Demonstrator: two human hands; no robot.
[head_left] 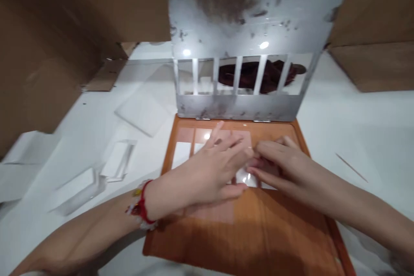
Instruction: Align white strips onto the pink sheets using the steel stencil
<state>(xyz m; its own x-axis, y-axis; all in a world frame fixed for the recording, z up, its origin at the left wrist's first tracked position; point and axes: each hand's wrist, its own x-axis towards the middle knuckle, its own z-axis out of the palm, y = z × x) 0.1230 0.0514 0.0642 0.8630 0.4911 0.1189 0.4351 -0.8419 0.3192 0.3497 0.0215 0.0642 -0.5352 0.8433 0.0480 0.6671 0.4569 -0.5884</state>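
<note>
An orange-brown wooden board (258, 233) with a raised rim lies in front of me. Hinged to its far edge, a scuffed metal plate (207, 21) with a row of slots stands raised. My left hand (223, 161) reaches over the board, fingers stretched and apart, a red beaded bracelet on its wrist. Close beside it, my right hand (284, 161) has its fingers bent together towards the thumb; what they pinch is blurred. Between the hands lies a shiny clear film (244, 177) over something white. White cards (181, 153) lie under clear film at the board's left.
Small white boxes (118, 159) and a clear plastic sheet (142, 112) are on the white table (381, 133) to the left. A thin brown stick (352, 167) lies right. Cardboard walls (42, 51) stand around, and a dark red bundle (249, 75) shows through the slots.
</note>
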